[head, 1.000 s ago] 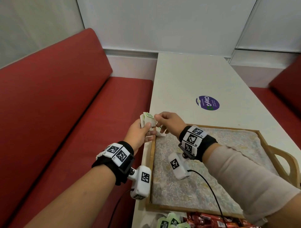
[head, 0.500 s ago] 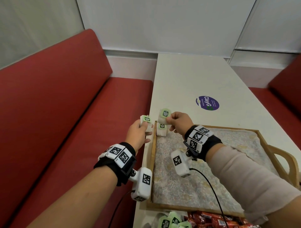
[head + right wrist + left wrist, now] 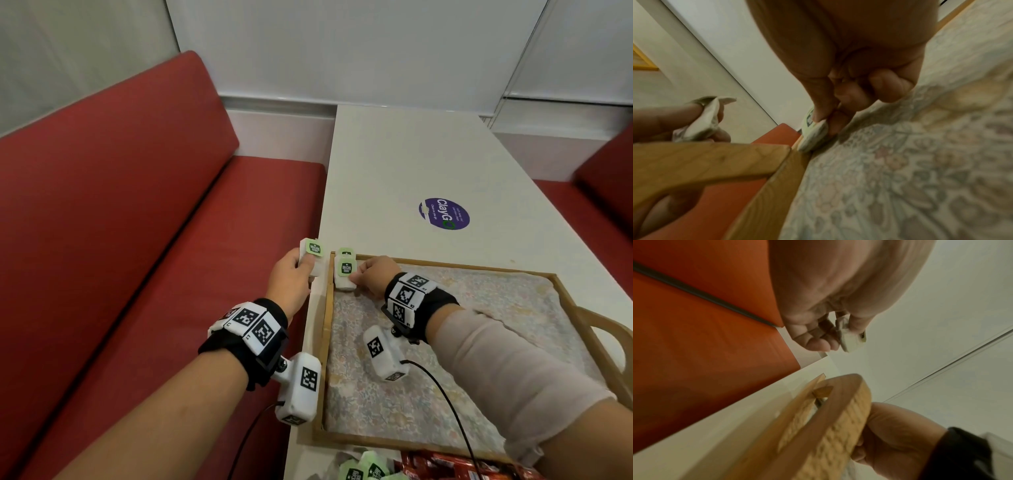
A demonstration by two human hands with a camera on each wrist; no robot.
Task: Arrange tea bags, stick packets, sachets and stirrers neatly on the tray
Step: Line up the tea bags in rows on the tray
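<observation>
Packets [image 3: 442, 467], red, and green-tagged loose bags [image 3: 363, 471] are heaped on the desk [image 3: 404, 164] at its near edge, outside the tray [image 3: 327, 346]; none of these is yet arranged. No stirrers can be made out.

Tray: wooden rim, floral lining, handle [image 3: 613, 339] at its right end. Contents are confined to the far-left corner, where two tea bags are set against the rim, one behind the other.

Change noted: half a second ago the front bag [image 3: 345, 274] was held in the air above that corner by the right hand [image 3: 375, 277]; it is now lowered onto the lining, just before the first bag [image 3: 343, 253], and is pinched by thumb and forefinger, not yet released. A row along the left rim is judged to be begun.

Left hand [image 3: 291, 277]: held over the desk's edge just outside the tray, fingers curled round a spare bag [image 3: 312, 257], from which the next piece is presumably to be drawn.

Sticker [image 3: 444, 213], purple, lies farther along the desk.
</observation>
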